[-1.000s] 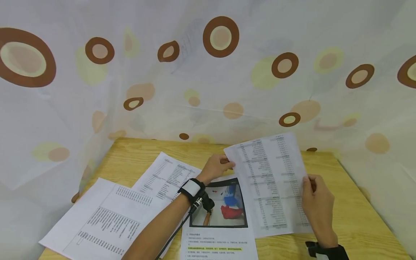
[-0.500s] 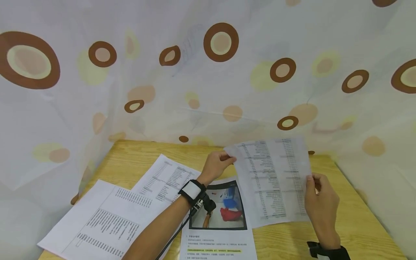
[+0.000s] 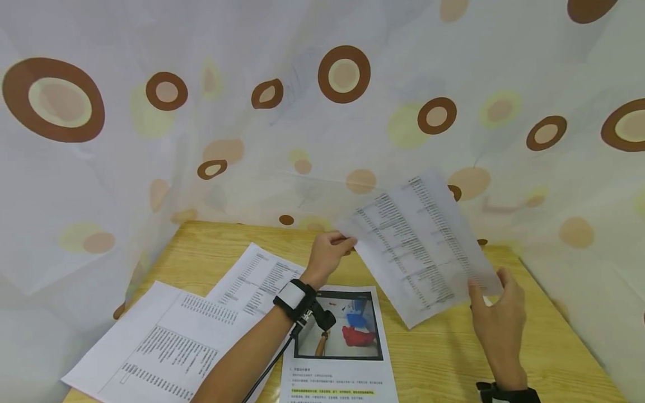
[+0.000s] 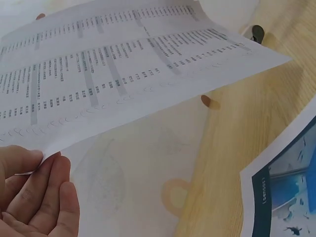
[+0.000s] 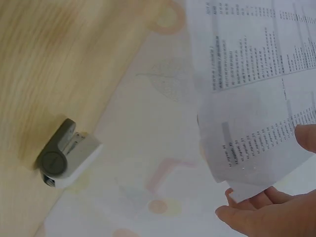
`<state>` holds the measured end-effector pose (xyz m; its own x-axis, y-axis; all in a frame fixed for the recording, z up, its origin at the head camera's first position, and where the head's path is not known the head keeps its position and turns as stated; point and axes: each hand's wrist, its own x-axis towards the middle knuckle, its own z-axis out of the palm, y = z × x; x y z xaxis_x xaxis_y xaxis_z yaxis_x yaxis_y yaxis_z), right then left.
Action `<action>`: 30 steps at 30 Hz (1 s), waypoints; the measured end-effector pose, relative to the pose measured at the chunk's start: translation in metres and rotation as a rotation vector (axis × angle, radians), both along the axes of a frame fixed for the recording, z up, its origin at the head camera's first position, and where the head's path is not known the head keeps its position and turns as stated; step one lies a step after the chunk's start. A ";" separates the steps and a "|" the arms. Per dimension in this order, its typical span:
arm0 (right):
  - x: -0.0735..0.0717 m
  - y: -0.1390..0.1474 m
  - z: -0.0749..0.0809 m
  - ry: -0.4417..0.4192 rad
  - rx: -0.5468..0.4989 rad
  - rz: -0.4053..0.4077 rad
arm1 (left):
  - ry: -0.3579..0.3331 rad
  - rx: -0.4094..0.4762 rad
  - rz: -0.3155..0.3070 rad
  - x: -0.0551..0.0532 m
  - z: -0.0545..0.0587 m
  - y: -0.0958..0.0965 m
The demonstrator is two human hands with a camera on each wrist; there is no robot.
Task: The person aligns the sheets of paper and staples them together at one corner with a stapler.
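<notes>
A printed sheet of paper [image 3: 408, 246] is held up tilted above the back of the table. My left hand [image 3: 325, 257] pinches its left corner between thumb and fingers, as the left wrist view also shows with the hand [image 4: 39, 197] at the paper edge. Beside the lower right corner is my right hand [image 3: 501, 324], thumb and fingers spread apart around that corner. In the right wrist view the right hand's fingers [image 5: 271, 207] lie behind the sheet [image 5: 247, 123], the thumb standing off its front; whether they touch it is hard to tell.
A picture sheet [image 3: 340, 372] lies at the table's middle front. Printed sheets [image 3: 166, 336] overlap at the left. A small grey-and-white stapler-like object [image 5: 69, 158] rests on the wooden table [image 3: 544, 347], near the patterned cloth [image 3: 302, 129] behind.
The sheet has tilted, its far right corner rising and its lower edge swinging up off the picture sheet. My right hand has loosened from the sheet's right edge; the left keeps its pinch.
</notes>
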<state>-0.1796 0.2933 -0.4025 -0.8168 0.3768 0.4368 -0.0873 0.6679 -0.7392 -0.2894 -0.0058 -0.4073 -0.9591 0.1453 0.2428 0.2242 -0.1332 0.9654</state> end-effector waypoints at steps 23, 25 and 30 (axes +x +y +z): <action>-0.001 -0.031 -0.027 -0.382 -1.081 0.464 | -0.239 0.314 0.129 0.015 -0.010 0.009; -0.001 -0.035 -0.029 -0.350 -1.224 0.493 | -0.244 0.319 0.123 0.016 -0.012 0.011; -0.005 -0.044 -0.033 -0.238 -1.542 0.609 | -0.250 0.337 0.119 0.020 -0.013 0.017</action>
